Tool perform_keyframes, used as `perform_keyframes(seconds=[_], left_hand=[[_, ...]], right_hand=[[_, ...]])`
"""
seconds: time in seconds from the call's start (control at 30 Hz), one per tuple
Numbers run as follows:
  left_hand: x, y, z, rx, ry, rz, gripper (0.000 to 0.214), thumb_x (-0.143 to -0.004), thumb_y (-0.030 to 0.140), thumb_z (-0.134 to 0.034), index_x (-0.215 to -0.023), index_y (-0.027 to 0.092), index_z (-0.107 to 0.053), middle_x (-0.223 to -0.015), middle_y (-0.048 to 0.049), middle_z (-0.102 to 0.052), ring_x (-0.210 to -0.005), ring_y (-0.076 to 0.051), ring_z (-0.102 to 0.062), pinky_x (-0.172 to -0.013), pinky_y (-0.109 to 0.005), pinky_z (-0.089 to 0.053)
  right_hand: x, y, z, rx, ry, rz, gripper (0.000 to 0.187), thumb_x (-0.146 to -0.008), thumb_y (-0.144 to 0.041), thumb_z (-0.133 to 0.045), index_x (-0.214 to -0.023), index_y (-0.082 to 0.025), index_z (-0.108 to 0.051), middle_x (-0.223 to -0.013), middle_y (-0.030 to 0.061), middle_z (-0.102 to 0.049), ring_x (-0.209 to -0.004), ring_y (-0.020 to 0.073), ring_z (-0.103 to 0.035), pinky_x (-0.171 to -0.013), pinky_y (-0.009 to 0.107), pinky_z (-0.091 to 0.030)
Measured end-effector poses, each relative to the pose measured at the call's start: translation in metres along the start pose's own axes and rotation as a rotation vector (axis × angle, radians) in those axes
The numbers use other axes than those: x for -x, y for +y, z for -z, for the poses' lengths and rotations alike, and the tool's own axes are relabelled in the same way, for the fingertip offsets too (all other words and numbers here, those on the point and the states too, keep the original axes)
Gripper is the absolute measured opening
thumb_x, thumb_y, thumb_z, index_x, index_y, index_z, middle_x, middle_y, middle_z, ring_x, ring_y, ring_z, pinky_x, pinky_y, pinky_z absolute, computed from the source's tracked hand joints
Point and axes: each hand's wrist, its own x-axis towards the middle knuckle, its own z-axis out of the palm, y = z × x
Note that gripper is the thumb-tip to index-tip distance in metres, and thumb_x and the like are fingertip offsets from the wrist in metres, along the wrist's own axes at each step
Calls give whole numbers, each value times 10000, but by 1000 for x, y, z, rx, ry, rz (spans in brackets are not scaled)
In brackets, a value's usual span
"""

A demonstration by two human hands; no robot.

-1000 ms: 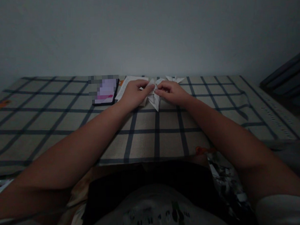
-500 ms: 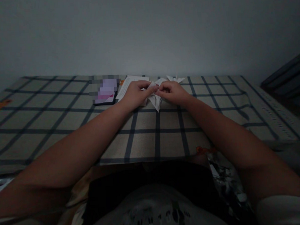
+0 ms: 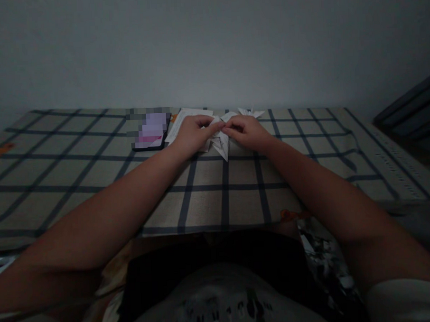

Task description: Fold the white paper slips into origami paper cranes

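A folded piece of white paper [image 3: 222,145] with pointed corners is between my two hands, just above or on the checked cloth. My left hand [image 3: 197,133] pinches its upper left part between thumb and fingers. From the other side, the thumb and fingertips of my right hand [image 3: 247,131] close on its upper right edge, touching my left thumb. One sharp tip of the paper points down toward me. Behind the right hand lies another folded white paper shape [image 3: 250,113] with thin points. Printed sheets [image 3: 184,118] lie partly under my left hand.
A phone [image 3: 151,130] with a lit, partly blurred screen lies left of the sheets. The checked tablecloth [image 3: 209,204] covers the table, which meets a plain wall [image 3: 210,47] at the back. A dark striped object [image 3: 412,114] stands at the right.
My right fingertips have shifted slightly on the paper, closer to the left thumb. The paper has turned a little, and its lower tip sits slightly lower.
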Motion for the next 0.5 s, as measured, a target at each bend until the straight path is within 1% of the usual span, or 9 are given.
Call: perform_keyframes(seconds=[0.13, 0.2, 0.37, 0.5], left_hand=[[0, -1, -4, 60, 37, 15, 314, -861, 503, -794, -829, 191, -794, -817, -30, -757, -751, -160, -628, -644, -265, -474], [0, -1, -4, 68, 56, 1, 342, -855, 532, -795, -848, 191, -804, -830, -35, -767, -759, -164, -633, -650, -269, -473], [0, 0, -4, 61, 57, -32, 306, -860, 490, -801, -794, 192, -797, -815, -34, -771, -772, -169, -656, -700, -280, -489], [0, -3, -5, 45, 95, -77, 290, -869, 481, -805, -828, 194, -819, -876, -44, -808, -843, -186, -706, -795, -296, -528]], right_hand=[[-1, 0, 0, 18, 6, 31, 255, -962, -394, -607, -796, -201, -598, -746, 10, -554, -737, 163, -479, -738, 325, -380], [-1, -1, 0, 33, -1, 32, 262, -962, -393, -602, -781, -205, -573, -727, 1, -528, -729, 160, -460, -736, 323, -374], [-1, -1, 1, 47, -19, 49, 265, -960, -402, -584, -782, -206, -565, -727, 1, -515, -717, 158, -447, -717, 322, -356], [-1, 0, 0, 53, -20, 43, 247, -957, -389, -585, -796, -203, -574, -743, 6, -528, -727, 161, -455, -724, 324, -356]])
